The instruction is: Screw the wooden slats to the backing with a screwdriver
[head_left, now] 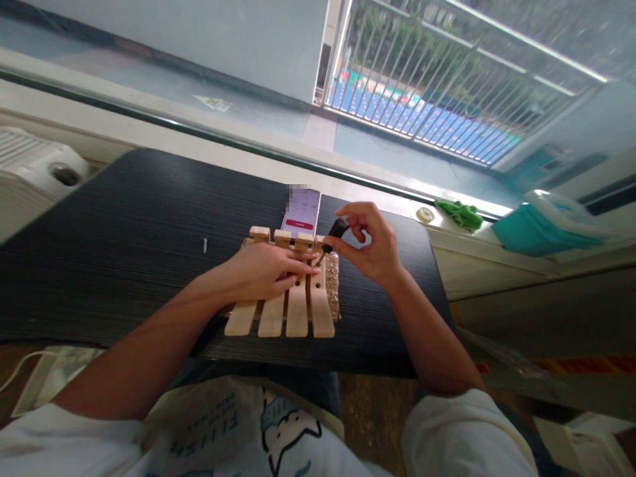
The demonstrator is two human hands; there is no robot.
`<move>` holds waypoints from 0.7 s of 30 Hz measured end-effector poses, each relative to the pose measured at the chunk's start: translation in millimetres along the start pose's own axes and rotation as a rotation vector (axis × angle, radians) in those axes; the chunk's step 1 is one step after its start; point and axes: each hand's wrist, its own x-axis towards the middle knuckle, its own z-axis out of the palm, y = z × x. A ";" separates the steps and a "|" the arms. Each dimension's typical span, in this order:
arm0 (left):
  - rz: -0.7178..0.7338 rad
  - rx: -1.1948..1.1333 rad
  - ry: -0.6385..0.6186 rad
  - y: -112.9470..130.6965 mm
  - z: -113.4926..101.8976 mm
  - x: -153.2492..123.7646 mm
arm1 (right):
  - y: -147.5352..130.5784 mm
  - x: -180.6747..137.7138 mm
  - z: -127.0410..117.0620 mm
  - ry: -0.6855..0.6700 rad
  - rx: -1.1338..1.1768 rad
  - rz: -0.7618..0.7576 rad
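Right hand: right hand [370, 248] pinches a small black-handled screwdriver [336, 232] between thumb and fingertips, its tip down at the far right corner of the wooden slat rack [298, 311].
Left hand: left hand [263, 271] lies flat and unclenched across the slats, pressing the rack onto the dark table [124, 232].
Rack: near the table's front edge, directly in front of the person; four slats side by side, each with a small block at its far end.
Progress: the slats look joined into one piece, and the driver stands at the rightmost block. Whether the other blocks are fastened cannot be told.
Loose parts: one screw [204, 245] lies apart to the left, and a clear packet [332, 281] touches the rack's right side.
Behind: a lit phone [302, 212] leans just beyond the blocks.
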 end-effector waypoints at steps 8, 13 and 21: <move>-0.008 0.010 0.010 -0.8 0.5 -0.5 | 4.4 1.9 -2.6 -0.022 0.046 -0.085; 0.018 0.010 0.022 -3.1 2.6 -0.6 | 4.4 3.9 -7.6 -0.128 0.075 -0.109; 0.022 0.019 0.012 -3.5 2.8 -0.3 | 7.6 -1.7 -8.8 -0.254 0.228 -0.010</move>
